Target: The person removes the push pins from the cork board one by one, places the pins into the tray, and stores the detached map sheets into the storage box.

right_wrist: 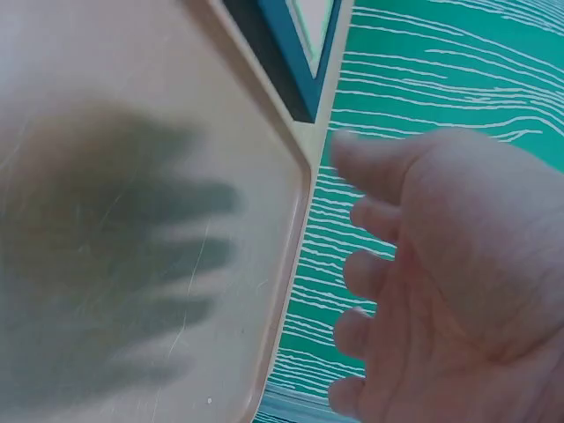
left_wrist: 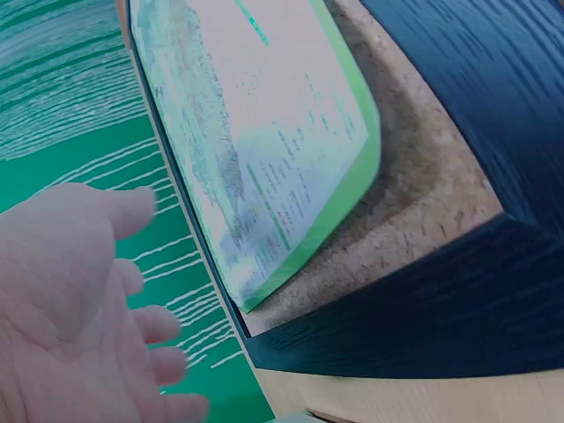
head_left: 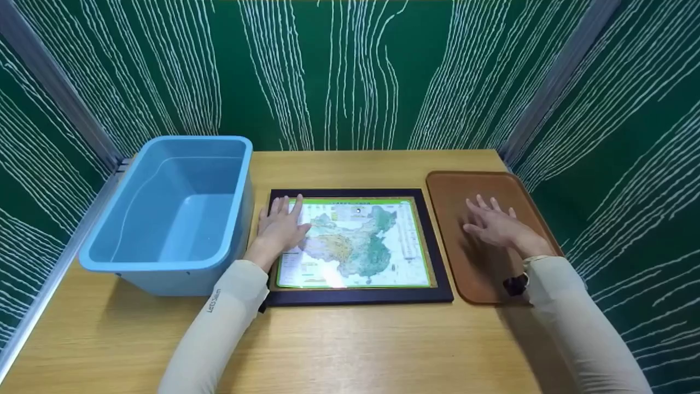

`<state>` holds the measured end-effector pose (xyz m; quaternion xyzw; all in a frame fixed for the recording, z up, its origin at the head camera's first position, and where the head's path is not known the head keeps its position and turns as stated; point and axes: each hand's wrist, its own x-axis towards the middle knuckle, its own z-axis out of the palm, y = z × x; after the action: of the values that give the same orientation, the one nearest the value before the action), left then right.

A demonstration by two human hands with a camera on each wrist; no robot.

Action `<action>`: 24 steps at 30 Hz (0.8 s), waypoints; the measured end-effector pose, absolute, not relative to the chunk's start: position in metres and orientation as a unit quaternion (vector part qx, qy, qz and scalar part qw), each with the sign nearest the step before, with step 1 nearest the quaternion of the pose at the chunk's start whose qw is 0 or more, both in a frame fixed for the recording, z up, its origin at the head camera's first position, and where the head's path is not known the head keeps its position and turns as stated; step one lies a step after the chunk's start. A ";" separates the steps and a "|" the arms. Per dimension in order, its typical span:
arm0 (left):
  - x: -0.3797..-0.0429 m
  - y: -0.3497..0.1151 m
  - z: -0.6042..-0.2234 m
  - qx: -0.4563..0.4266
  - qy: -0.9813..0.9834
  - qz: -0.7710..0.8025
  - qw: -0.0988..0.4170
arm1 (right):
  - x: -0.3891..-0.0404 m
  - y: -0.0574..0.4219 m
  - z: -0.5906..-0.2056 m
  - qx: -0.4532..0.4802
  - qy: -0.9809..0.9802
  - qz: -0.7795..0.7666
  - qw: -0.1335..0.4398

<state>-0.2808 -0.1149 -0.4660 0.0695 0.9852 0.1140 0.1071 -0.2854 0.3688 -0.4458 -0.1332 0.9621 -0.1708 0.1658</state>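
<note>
A map of China (head_left: pixel 350 246) with a green border lies inside a dark frame (head_left: pixel 355 296) at the middle of the table. My left hand (head_left: pixel 281 227) is spread over the left side of the map and frame, its fingers apart. In the left wrist view the palm (left_wrist: pixel 62 300) holds nothing, and a cork backing (left_wrist: pixel 423 185) shows around the map's corner. Over the brown tray (head_left: pixel 459 273) hovers my right hand (head_left: pixel 500 227), fingers spread. The right wrist view shows its shadow on the tray and nothing in the palm (right_wrist: pixel 476 264).
At the left stands a deep blue tub (head_left: pixel 169 265), close beside the frame. The wooden table (head_left: pixel 350 350) ends at a green wall (head_left: pixel 361 71) with white wavy lines at the back. Grey metal posts (head_left: pixel 563 76) rise at the corners.
</note>
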 end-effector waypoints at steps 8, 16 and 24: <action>-0.277 -0.116 -0.459 0.045 0.980 0.117 0.153 | -0.292 0.363 -0.443 -0.094 0.963 -0.211 0.142; -0.273 -0.119 -0.455 0.062 0.981 0.100 0.155 | -0.295 0.349 -0.444 -0.086 0.949 -0.283 0.112; -0.270 -0.120 -0.449 0.076 0.973 0.113 0.186 | -0.300 0.330 -0.452 -0.038 0.933 -0.341 0.105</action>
<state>-0.2696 -0.1201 -0.4493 0.0760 0.9731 0.1129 0.1857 -0.3002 0.3296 -0.4524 -0.0382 0.9332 -0.3413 0.1054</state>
